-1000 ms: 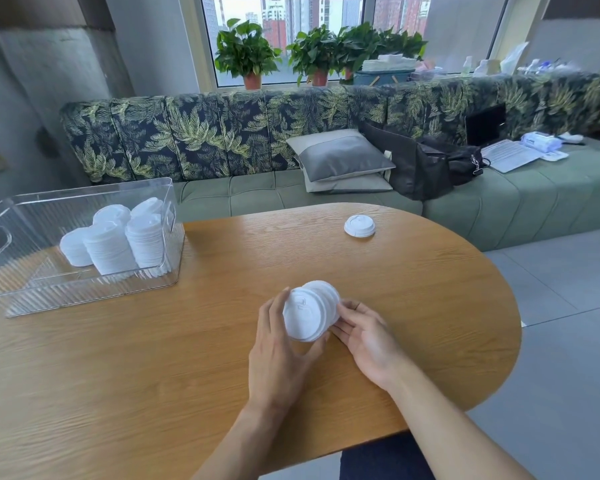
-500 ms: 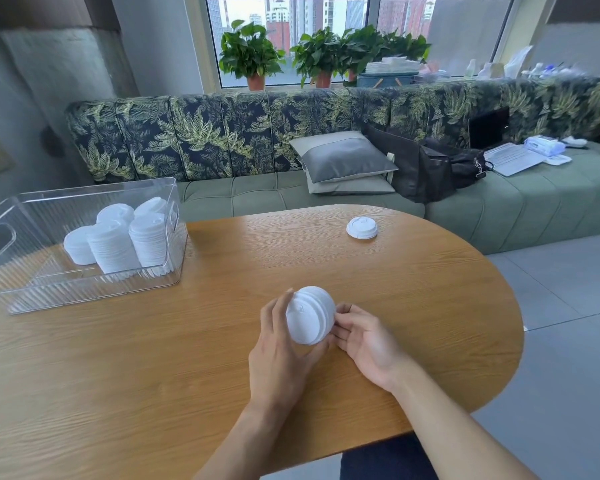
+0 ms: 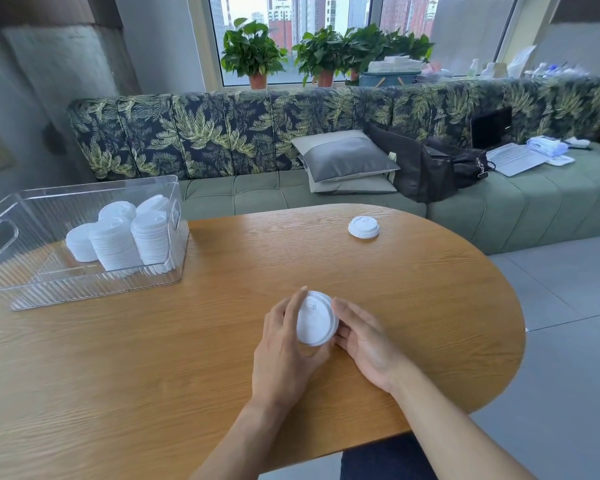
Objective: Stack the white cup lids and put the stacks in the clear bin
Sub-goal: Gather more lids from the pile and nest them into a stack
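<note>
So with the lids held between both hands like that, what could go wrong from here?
1. The small stack of lids is tipped on its side between the left hand and right hand; loosen either side and lids may slide apart.
2. The stacks crowd the right end of the clear bin; setting another beside them could topple one.
3. The single lid near the far edge of the table could get left behind.

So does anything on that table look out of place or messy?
One single white plastic cup lid lies alone at the far side of the oval wooden table, apart from the lid stacks in the clear plastic bin. Nothing looks spilled or damaged.
</note>
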The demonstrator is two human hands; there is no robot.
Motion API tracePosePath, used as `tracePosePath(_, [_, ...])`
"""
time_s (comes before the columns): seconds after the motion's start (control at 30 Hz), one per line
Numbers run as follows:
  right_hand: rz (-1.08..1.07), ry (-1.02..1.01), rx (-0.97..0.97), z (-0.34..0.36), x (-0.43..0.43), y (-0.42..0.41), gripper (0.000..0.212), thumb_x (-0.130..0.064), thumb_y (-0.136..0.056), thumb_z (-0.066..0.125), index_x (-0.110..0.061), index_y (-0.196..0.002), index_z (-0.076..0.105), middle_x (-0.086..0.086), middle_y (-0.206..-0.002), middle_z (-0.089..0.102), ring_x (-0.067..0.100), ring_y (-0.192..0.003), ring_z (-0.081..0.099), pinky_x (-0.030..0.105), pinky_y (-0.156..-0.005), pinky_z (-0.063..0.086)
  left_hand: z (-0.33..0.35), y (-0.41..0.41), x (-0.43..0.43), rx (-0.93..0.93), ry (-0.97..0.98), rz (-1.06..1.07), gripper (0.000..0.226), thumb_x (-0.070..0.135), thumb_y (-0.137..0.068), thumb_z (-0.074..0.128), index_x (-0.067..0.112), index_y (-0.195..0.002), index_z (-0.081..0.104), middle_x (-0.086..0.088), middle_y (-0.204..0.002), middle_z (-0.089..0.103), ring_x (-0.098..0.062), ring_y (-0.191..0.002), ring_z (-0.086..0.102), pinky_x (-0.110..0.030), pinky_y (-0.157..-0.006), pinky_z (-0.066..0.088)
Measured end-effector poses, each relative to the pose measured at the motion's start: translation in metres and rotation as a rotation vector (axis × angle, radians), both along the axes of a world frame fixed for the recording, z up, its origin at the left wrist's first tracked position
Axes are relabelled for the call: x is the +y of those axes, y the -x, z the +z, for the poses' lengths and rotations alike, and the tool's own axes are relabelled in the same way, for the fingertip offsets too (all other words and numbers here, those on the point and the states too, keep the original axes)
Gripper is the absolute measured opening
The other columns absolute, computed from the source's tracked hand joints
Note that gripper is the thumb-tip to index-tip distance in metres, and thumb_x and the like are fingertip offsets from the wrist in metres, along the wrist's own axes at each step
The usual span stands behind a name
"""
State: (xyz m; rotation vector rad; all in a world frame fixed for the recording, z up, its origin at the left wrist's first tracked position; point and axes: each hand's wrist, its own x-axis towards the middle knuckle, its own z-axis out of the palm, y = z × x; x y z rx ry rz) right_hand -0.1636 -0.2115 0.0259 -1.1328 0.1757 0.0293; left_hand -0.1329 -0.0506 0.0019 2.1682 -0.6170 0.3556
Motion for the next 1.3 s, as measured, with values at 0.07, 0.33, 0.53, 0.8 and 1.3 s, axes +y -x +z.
tracePosePath(0.07, [-0.013,-0.007,0.001,0.0,0.001,0.0,0.051,-0.039,-0.077,0.084,-0.013,-0.12,0.074,0.014,-0.118,0.075,0.021,-0.104,0.071,0.031,-0.089,0.056,-0.002,-0.001,0.0,-0.008,-0.015,-0.019,0.091,0.058,-0.082,0.076,0.05,-0.156,0.025,0.019,-0.147,0.042,0.001,-0.136,0.04,-0.023,-0.082,0.054])
tracePosePath(0.33, [-0.146,-0.102,0.028,-0.002,-0.002,-0.002,0.051,-0.034,-0.084,0.076,0.002,-0.119,0.072,0.018,-0.108,0.073,0.025,-0.097,0.07,0.035,-0.08,0.058,0.003,-0.006,0.002,0.35,0.288,-0.066,0.069,0.078,-0.08,0.062,0.043,-0.138,0.053,0.024,-0.129,0.065,0.006,-0.116,0.062,-0.014,-0.09,0.051])
tracePosePath(0.53, [-0.087,0.061,0.032,0.0,0.004,-0.001,0.04,-0.041,-0.083,0.071,-0.009,-0.107,0.079,0.012,-0.1,0.075,0.022,-0.093,0.07,0.035,-0.081,0.054,0.01,-0.017,0.015,0.549,0.488,-0.143,0.038,0.065,-0.087,0.066,0.032,-0.1,0.081,0.007,-0.096,0.081,-0.011,-0.091,0.076,-0.027,-0.076,0.06])
tracePosePath(0.8, [-0.084,0.09,0.026,0.002,0.006,0.001,0.046,-0.039,-0.085,0.073,-0.005,-0.115,0.076,0.019,-0.11,0.074,0.025,-0.099,0.069,0.039,-0.09,0.051,0.011,-0.015,0.014,0.58,0.518,-0.118,0.023,0.051,-0.094,0.072,0.03,-0.098,0.081,0.006,-0.095,0.081,-0.011,-0.087,0.076,-0.021,-0.067,0.056])
tracePosePath(1.3, [-0.126,-0.027,0.029,-0.005,0.001,-0.002,0.038,-0.034,-0.082,0.079,-0.007,-0.109,0.08,0.017,-0.113,0.077,0.022,-0.102,0.073,0.03,-0.083,0.059,0.004,-0.017,0.012,0.534,0.568,-0.081,0.036,0.062,-0.086,0.075,0.031,-0.104,0.079,0.007,-0.1,0.08,-0.012,-0.091,0.076,-0.027,-0.074,0.061])
